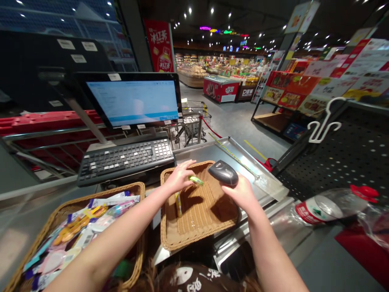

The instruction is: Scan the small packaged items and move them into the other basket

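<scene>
A black handheld barcode scanner (224,172) is gripped in my right hand (238,190), above the right rim of a wicker basket (199,237). Over the same basket, my left hand (180,178) pinches a small green packet (196,180) between its fingers. The scanner's head points left, toward that packet. A thin yellow packet (178,204) lies inside at the basket's left side. Under my left forearm stands a second wicker basket (140,194), full of colourful packaged goods (88,221).
A black keyboard (127,158) and a lit monitor (133,103) stand behind the baskets at left. The metal counter (235,148) extends beyond the middle basket. At right are a clear plastic bottle (328,209) with a red cap and a white hanger (325,123) on a perforated panel.
</scene>
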`<state>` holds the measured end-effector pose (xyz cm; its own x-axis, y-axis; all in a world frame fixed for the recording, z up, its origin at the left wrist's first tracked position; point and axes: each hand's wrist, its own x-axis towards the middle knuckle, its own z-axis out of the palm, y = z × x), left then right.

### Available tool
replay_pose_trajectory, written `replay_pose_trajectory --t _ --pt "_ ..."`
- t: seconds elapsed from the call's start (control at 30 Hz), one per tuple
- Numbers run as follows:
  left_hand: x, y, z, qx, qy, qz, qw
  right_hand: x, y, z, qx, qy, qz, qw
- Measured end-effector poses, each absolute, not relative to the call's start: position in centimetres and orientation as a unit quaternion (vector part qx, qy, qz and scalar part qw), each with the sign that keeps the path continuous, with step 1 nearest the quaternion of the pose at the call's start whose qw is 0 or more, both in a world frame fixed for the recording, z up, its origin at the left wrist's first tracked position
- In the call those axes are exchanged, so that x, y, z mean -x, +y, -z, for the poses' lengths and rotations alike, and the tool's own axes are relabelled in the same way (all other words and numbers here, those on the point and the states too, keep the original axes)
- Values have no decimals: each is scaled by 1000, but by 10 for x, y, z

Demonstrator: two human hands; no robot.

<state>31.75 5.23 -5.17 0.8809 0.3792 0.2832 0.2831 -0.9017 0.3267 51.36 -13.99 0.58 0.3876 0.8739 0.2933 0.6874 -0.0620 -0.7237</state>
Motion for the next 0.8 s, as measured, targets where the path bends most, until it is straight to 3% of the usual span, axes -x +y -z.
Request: replay_pose_trajectory --t 0.37,0.57,0.8 --pt "-200 42 -18 -896 281 -339 46 -430 -128 -44 634 -668 -87 379" --pt "-135 30 -33 -869 335 -361 -53 -372 -123 -60 570 -726 -110 368" --pt "-81 22 -35 -851 370 -369 -44 -328 -119 -65 538 -758 -118 351"
